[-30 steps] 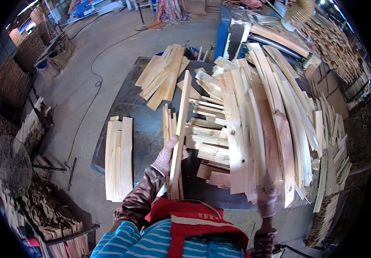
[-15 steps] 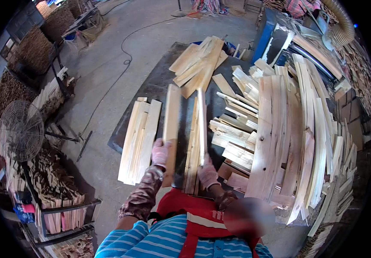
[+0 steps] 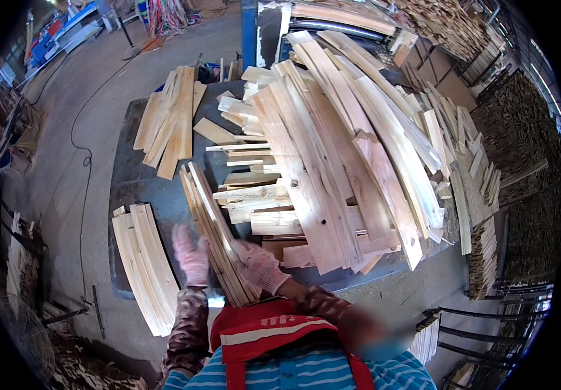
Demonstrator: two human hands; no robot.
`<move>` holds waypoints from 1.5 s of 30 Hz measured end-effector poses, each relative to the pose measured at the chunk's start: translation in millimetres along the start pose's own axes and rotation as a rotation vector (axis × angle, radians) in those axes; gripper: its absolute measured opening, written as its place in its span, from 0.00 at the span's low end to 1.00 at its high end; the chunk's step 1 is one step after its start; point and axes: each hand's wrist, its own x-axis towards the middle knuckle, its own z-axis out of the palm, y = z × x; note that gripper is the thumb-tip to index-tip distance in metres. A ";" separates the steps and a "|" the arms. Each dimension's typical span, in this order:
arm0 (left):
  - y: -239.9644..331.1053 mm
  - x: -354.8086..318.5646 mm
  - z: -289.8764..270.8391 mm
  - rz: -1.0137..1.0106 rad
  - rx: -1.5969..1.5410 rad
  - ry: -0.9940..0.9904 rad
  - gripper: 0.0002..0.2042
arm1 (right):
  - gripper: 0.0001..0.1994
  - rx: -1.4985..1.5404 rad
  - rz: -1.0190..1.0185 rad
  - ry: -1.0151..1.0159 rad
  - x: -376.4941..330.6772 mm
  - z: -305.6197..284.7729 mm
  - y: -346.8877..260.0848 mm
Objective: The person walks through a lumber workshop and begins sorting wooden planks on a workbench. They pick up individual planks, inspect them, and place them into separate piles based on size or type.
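My left hand [image 3: 191, 255], in a pale pinkish work glove, is held over the dark tabletop with nothing in it and its fingers apart. It sits between two groups of wood. On its left lies a stack of pale boards [image 3: 145, 266]. To its right is a bundle of narrow wooden strips [image 3: 203, 227], running lengthwise toward me. My gloved right hand [image 3: 262, 265] closes on the rightmost wooden strip [image 3: 214, 203] of that bundle, near its closer end. Part of its grip is hidden.
Long boards [image 3: 306, 169] are heaped across the right side of the dark table [image 3: 124, 156], with short pieces [image 3: 254, 195] sticking out beneath. A fanned pile of boards [image 3: 171, 123] lies at the far left. A cable [image 3: 85, 156] crosses the floor.
The view has swung right. The board my left hand held is out of its grasp, and that hand has opened. The strip in my right hand has come down onto the narrow bundle.
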 end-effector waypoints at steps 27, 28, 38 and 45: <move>85.3 28.8 11.5 -1.021 -1.738 -0.896 0.32 | 0.40 -0.809 0.271 0.479 -75.2 -162.8 104.4; 77.1 28.8 2.2 -1.013 -1.722 -0.887 0.32 | 0.40 -0.788 0.306 0.473 -72.1 -165.1 101.1; 18.4 2.2 -69.4 -1.017 -1.702 -0.632 0.32 | 0.41 -0.570 0.368 0.457 -49.7 -147.1 56.5; 1.1 -4.3 -88.3 -1.072 -1.774 -0.527 0.31 | 0.44 -0.545 0.207 0.611 -50.9 -102.4 72.7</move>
